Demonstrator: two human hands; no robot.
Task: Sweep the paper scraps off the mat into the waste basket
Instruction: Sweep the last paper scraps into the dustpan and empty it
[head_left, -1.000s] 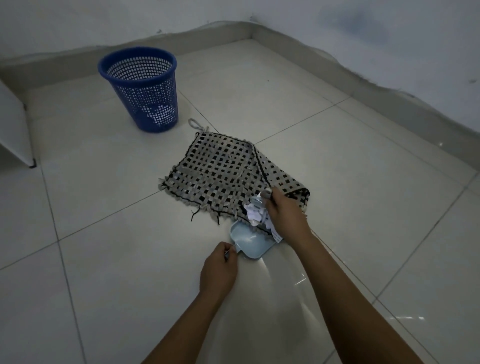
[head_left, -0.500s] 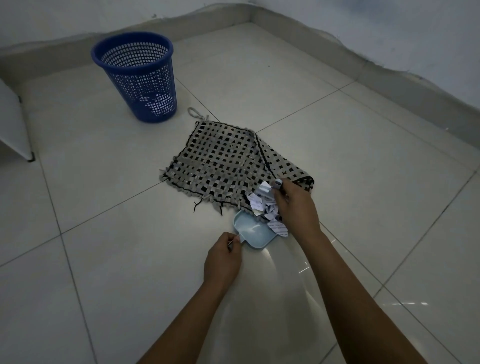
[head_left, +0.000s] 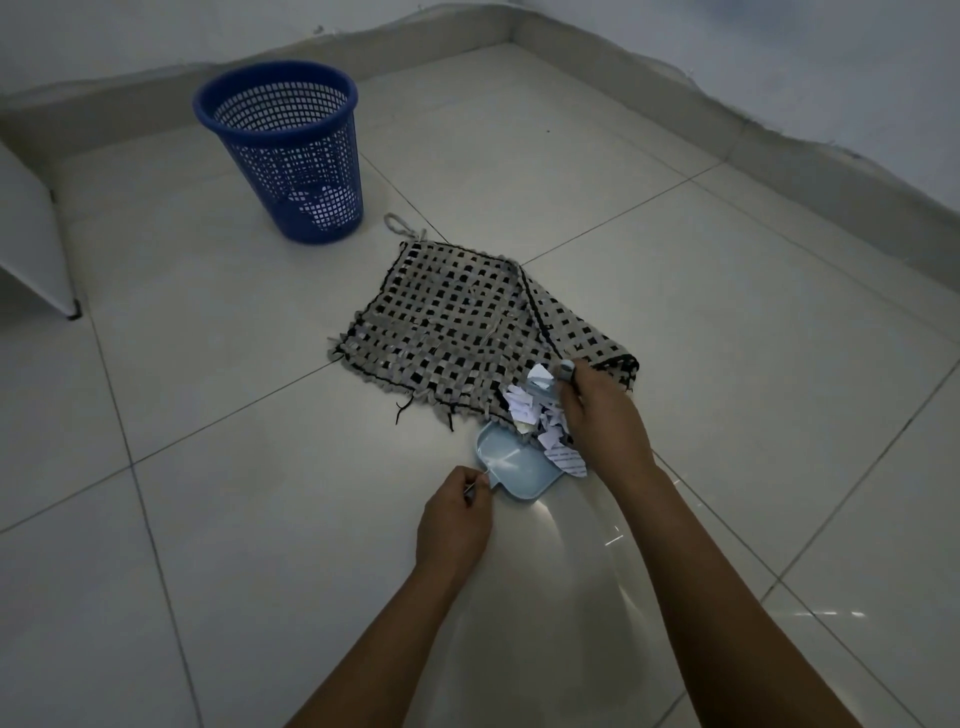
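Gripping a small brush, the right hand (head_left: 602, 415) crowds scraps (head_left: 530, 415) at the mat (head_left: 452, 322) edge; left hand (head_left: 457, 519) pinches the dustpan (head_left: 514, 467) handle (lip should stay flat). Basket (head_left: 283, 150) waits at eleven o'clock.

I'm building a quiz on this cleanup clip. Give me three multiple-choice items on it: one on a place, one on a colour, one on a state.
1. Where do the paper scraps lie?
A. on the mat's near corner, at the dustpan's mouth
B. beside the basket
C. on the bare floor, far from the mat

2. What colour is the waste basket?
A. red
B. blue
C. white

3. What does the left hand do?
A. rests flat on the floor
B. lifts the mat
C. holds the dustpan's handle

Answers: A, the scraps pile on the mat against the dustpan; B, its mesh is blue; C, its fingers curl round the handle.
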